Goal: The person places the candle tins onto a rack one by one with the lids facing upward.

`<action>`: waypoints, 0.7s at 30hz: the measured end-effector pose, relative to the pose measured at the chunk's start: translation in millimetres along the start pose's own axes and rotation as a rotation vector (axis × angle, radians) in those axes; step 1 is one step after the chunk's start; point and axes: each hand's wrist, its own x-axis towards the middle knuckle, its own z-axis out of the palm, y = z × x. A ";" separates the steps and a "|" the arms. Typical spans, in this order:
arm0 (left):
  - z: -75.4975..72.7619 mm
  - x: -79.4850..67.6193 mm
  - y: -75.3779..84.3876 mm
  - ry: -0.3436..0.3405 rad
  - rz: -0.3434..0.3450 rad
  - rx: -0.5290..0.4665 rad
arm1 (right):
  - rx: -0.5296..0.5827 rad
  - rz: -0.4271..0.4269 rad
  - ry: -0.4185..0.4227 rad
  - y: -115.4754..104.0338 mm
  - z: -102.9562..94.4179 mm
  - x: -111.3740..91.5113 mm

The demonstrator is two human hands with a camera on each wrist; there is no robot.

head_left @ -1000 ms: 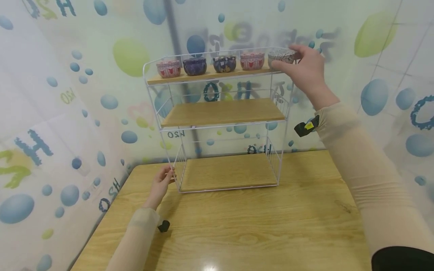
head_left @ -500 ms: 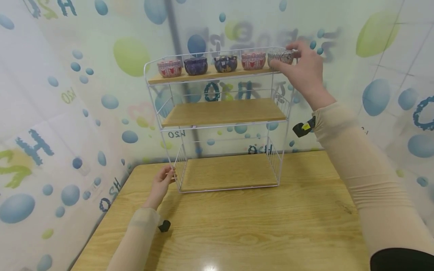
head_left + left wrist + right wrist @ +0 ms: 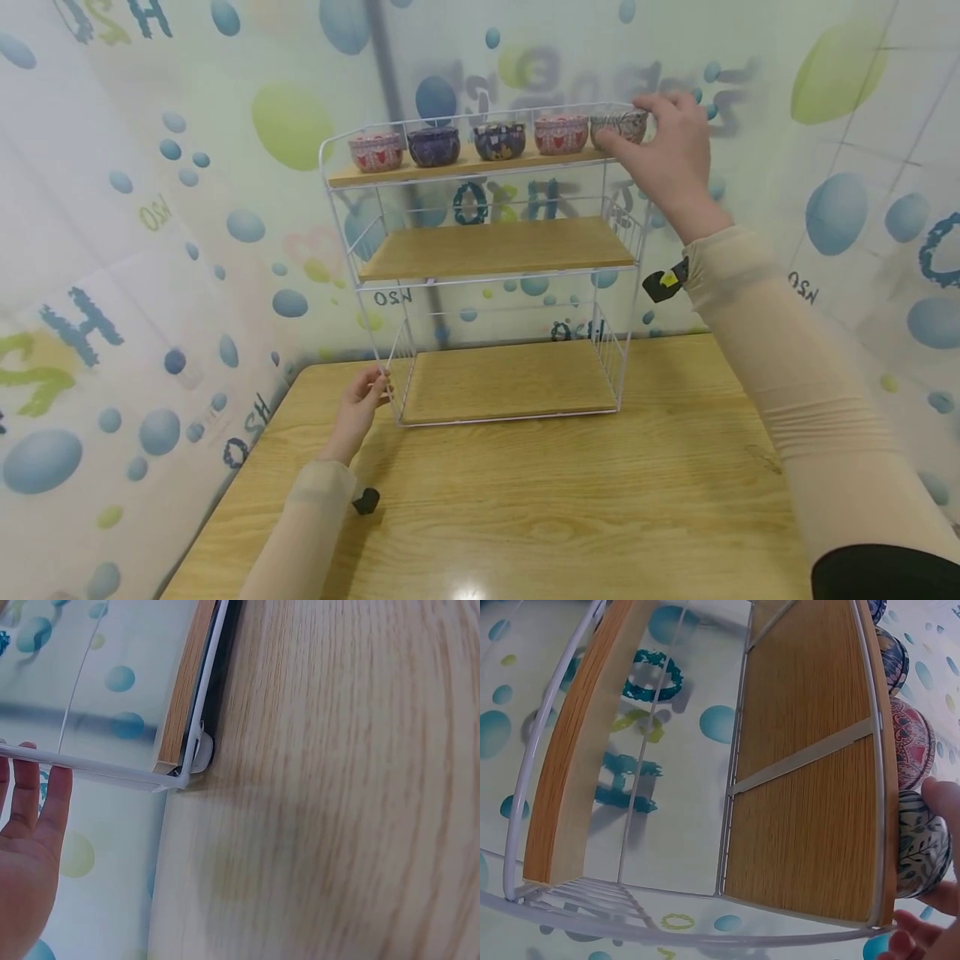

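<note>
A white wire rack with three wooden shelves stands on the table. On its top shelf is a row of small patterned bowls. The right hand holds the rightmost, a grey-white bowl with a leaf pattern, thumb in front and fingers at its far side. In the right wrist view this leaf-patterned bowl sits at the shelf's edge. Close on its left is a pink bowl with red hearts. The left hand grips the rack's left front post low down; its fingertips meet the white bar.
Further left on the top shelf are a dark floral bowl, a dark blue bowl and another pink bowl. The middle shelf and bottom shelf lie below. A patterned wall covering hangs close behind the table.
The right hand has shifted slightly left with the leaf-patterned bowl, bringing it nearer the pink bowl beside it. The left hand stays on the post.
</note>
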 end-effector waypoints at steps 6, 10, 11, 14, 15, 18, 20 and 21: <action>3.7 -3.1 6.1 0.022 0.023 0.015 | -0.001 0.008 -0.007 2.7 0.3 0.9; -0.1 3.5 -8.5 0.048 0.025 0.060 | 0.007 0.011 -0.015 3.6 -0.2 1.7; -1.1 5.2 -12.3 0.051 0.022 0.075 | 0.009 0.013 -0.018 4.1 -0.2 2.1; -2.1 6.3 -17.1 0.053 0.029 0.110 | 0.020 0.027 -0.030 5.4 -0.3 3.0; -2.1 6.2 -16.9 0.055 0.032 0.110 | 0.024 0.031 -0.034 5.7 -0.2 3.2; -2.1 5.7 -16.1 0.060 0.034 0.118 | 0.030 0.043 -0.046 6.0 -0.1 3.7; -2.3 5.2 -15.1 0.063 0.032 0.125 | 0.035 0.042 -0.048 6.0 -0.2 3.7; -2.6 5.0 -14.4 0.063 0.031 0.134 | 0.040 0.042 -0.048 5.7 -0.4 3.7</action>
